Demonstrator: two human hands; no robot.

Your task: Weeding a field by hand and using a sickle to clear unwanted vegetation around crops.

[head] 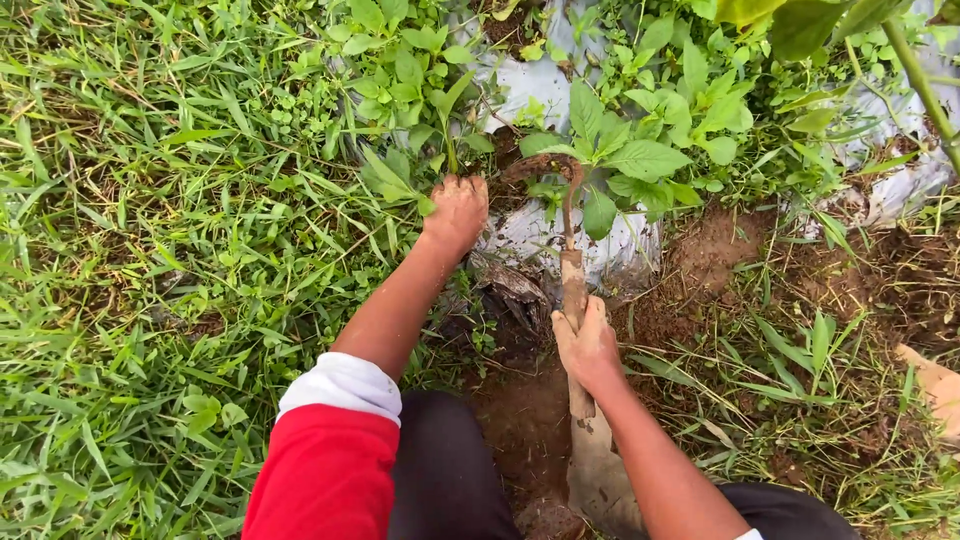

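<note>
The person is crouched over a patch of weedy ground, both arms stretched forward. The left hand (pixel 456 212) is clenched around a clump of green broad-leaved weeds (pixel 405 95) at their base, knuckles up and smeared with soil, right at the edge of a sheet of silvery-grey plastic mulch (pixel 530 232) that lies across the bed. The left arm wears a red sleeve with a white cuff (pixel 335 440), pushed up above the elbow.

The right hand (pixel 588 345) is wrapped tight around the muddy wooden handle of a sickle (pixel 574 285); the handle runs up from the hand towards the plants, and its thin, dark curved blade (pixel 545 165) hooks leftward just beside the left hand's clump. Just beyond the blade stands a leafy green plant with large oval leaves (pixel 635 155), growing up through the plastic.

To the left spreads thick green grass (pixel 150 250). Below and to the right of the right hand lies bare brown soil (pixel 720 250), scattered with thin grass blades and dry stalks.
</note>
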